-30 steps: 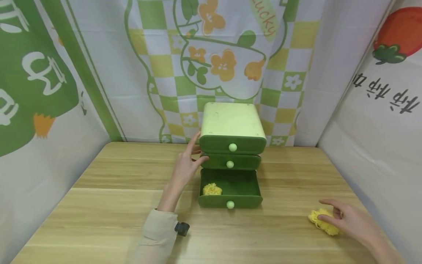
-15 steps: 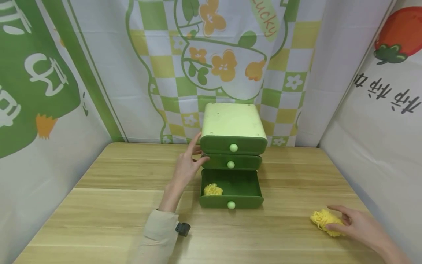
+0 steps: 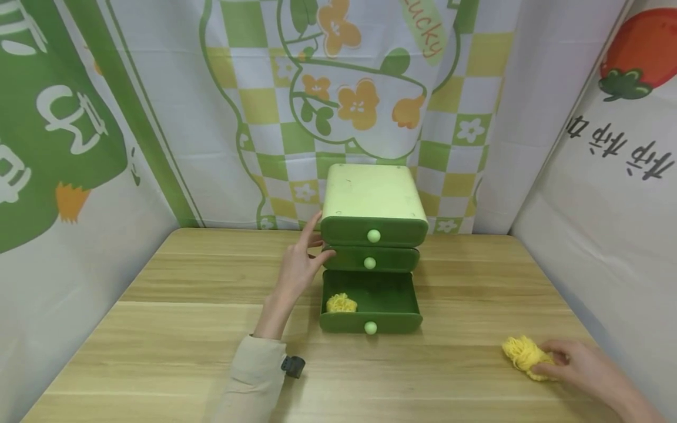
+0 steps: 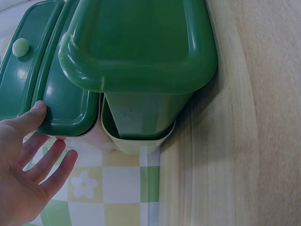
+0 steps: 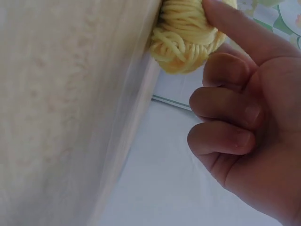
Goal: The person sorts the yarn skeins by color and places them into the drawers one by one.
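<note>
A small drawer cabinet [image 3: 372,191] with a pale green body and dark green drawers stands on the wooden table. My left hand [image 3: 298,267] is at its left side, thumb on the middle drawer's front [image 4: 70,101], the other fingers extended beside the cabinet. The bottom drawer [image 3: 370,322] is pulled out and holds a yellow yarn bundle [image 3: 341,304] in its left part. Far to the right, my right hand [image 3: 584,367] pinches the right end of another yellow yarn bundle [image 3: 526,355]. In the right wrist view, the remaining fingers [image 5: 221,103] are curled beneath the yarn [image 5: 188,37].
The table [image 3: 423,376] reaches to a patterned curtain [image 3: 359,111] behind the cabinet. Printed white cloth [image 3: 608,223] hangs along its right side and more cloth [image 3: 143,200] along its left. A black band [image 3: 293,366] is by the left sleeve.
My right hand has moved slightly right and its fingers have closed onto the yarn bundle, which has shifted a little right. The left hand and the drawers have stayed put.
</note>
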The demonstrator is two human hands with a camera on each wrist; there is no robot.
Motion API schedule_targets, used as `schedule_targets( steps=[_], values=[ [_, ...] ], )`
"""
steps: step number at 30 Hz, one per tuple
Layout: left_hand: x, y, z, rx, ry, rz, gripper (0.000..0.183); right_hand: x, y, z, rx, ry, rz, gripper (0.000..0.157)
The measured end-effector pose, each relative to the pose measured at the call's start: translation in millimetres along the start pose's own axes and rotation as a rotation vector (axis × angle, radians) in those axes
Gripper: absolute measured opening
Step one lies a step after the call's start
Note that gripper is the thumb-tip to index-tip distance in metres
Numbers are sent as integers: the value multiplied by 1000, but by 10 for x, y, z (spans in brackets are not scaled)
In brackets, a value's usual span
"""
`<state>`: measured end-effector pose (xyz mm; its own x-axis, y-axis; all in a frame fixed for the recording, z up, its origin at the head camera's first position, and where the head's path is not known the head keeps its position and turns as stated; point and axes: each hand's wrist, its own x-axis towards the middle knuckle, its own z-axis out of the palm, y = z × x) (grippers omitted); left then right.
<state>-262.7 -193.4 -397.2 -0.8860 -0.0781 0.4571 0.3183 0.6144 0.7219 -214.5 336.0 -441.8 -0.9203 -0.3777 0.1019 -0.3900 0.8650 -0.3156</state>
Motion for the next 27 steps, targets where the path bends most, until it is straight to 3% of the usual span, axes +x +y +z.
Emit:
schedule_targets(
  steps=[6, 11, 18, 22, 27],
  values=[
    [4, -7, -3, 5, 3, 11, 86, 3, 14, -2, -25, 3, -38, 12],
    [5, -20, 0, 14, -1, 6, 86, 0, 9, 11, -47, 59, -74, 18],
    [7, -23, 6, 6, -3, 3, 86, 2, -55, 0, -76, 72, -69, 11],
    [3, -14, 2, -2, -4, -1, 86, 40, -127, -6, -121, 75, -59, 13],
    [1, 2, -3, -4, -2, -3, 86, 99, -222, -12, -162, 83, -60, 28]
  ],
)
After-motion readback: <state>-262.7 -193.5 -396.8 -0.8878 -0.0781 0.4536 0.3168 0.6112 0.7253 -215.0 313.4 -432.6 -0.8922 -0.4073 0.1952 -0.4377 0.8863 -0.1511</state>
